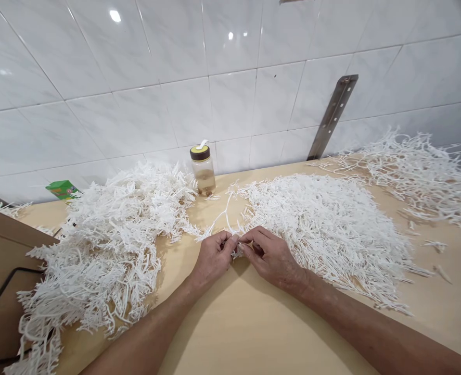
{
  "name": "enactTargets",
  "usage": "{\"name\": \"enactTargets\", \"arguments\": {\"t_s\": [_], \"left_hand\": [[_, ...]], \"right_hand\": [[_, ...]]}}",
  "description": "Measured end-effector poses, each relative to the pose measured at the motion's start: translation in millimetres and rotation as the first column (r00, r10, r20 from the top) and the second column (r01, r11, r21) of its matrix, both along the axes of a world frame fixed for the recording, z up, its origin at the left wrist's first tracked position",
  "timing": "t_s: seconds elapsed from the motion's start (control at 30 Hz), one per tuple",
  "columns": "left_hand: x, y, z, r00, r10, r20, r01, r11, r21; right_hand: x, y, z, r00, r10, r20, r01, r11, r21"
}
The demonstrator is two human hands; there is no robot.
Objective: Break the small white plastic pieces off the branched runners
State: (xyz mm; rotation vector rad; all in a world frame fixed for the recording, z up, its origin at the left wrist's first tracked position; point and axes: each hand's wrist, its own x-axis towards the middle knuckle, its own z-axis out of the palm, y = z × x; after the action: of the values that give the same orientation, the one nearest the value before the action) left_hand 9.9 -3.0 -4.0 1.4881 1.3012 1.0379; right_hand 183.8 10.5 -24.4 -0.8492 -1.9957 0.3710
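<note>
Head view. Work surface: a light wooden table (254,323) set against a white tiled wall (176,78); a metal bracket (332,117) is fixed to the wall beyond and right of the hands. The left hand (213,259) and right hand (271,255) meet fingertip to fingertip, each pinched shut on a white plastic sprig (225,221) whose stem runs away from the hands. A tangled left pile (109,245) lies left of the left hand; a flatter right pile (332,229) touches the right hand's far side. A far pile (418,172) lies well beyond to the right.

Containers: a jar (203,171) with dark lid stands beyond the hands; contents indistinct. A green carton (62,189) sits far left.

Bare tabletop lies nearest the person, beneath both forearms
</note>
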Motion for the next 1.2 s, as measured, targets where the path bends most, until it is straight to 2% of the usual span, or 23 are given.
{"name": "enactTargets", "arguments": {"t_s": [0.2,0.7,0.93,1.2], "left_hand": [[-0.3,0.4,-3.2,1.000,-0.012,-0.028,0.013,1.000,0.010],[-0.5,1.3,-0.6,0.999,0.006,-0.039,-0.006,1.000,-0.002],[-0.2,0.6,-6.7,0.996,0.036,-0.085,-0.031,0.998,0.062],[3.6,-6.5,0.8,0.957,0.084,-0.277,-0.036,0.984,0.173]], "right_hand": [[-1.8,0.9,-1.0,1.000,-0.029,0.010,0.029,1.000,-0.005],[-2.4,1.9,-6.1,1.000,-0.011,0.018,0.011,1.000,-0.026],[-1.5,0.8,-2.2,0.998,-0.015,0.055,0.016,0.999,-0.034],[-1.7,-0.3,-3.4,0.995,-0.024,0.100,0.030,0.998,-0.064]]}}
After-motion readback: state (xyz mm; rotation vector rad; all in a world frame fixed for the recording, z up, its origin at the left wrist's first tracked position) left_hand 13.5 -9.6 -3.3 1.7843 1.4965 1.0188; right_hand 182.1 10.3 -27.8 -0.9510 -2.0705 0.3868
